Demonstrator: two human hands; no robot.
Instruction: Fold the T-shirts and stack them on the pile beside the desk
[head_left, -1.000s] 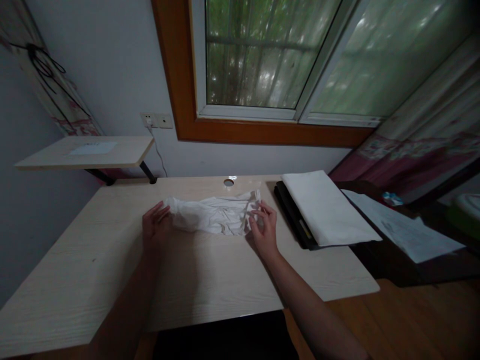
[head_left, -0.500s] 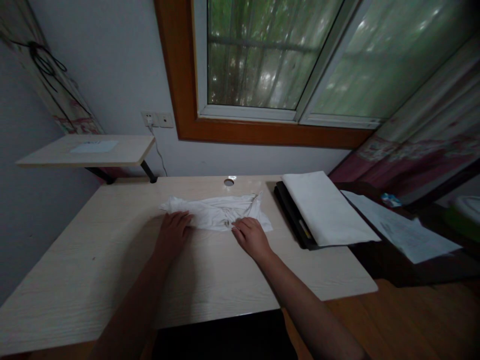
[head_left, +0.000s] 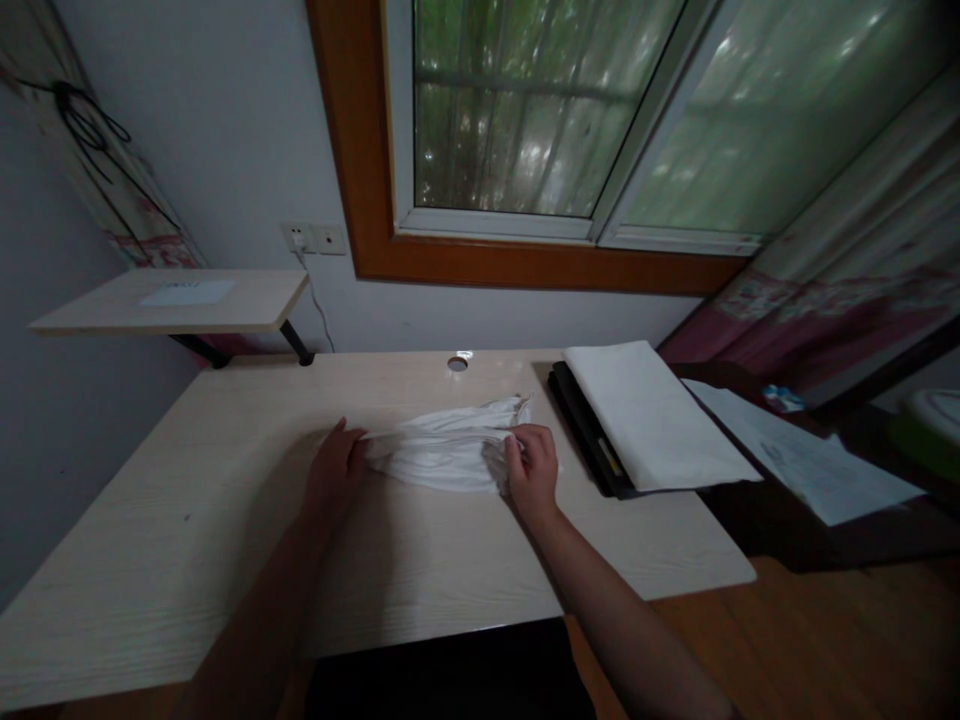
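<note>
A crumpled white cloth (head_left: pixel 442 450) is drawn out between my hands over the pale wooden desk (head_left: pixel 442 570), with creases running lengthwise from one hand to the other. At its left end, my left hand (head_left: pixel 335 465) pinches the fabric. My right hand (head_left: pixel 534 462) grips the right end, its fingers curled round the edge. A gathered corner of the cloth sticks up just beyond the right hand. Whether it is a garment or a plain cloth I cannot tell.
Right of the cloth lies a black folder (head_left: pixel 592 440) under a white sheet or pad (head_left: pixel 660 420). Loose papers (head_left: pixel 795 450) rest on a dark surface further right. A raised shelf (head_left: pixel 255 300) stands at the back left. Near the rear edge is a round cable hole (head_left: pixel 457 365).
My right hand has moved right and closed on the cloth's end. My left hand has shifted slightly, now pinching its end. The cloth is pulled taut between them, nearer to me.
</note>
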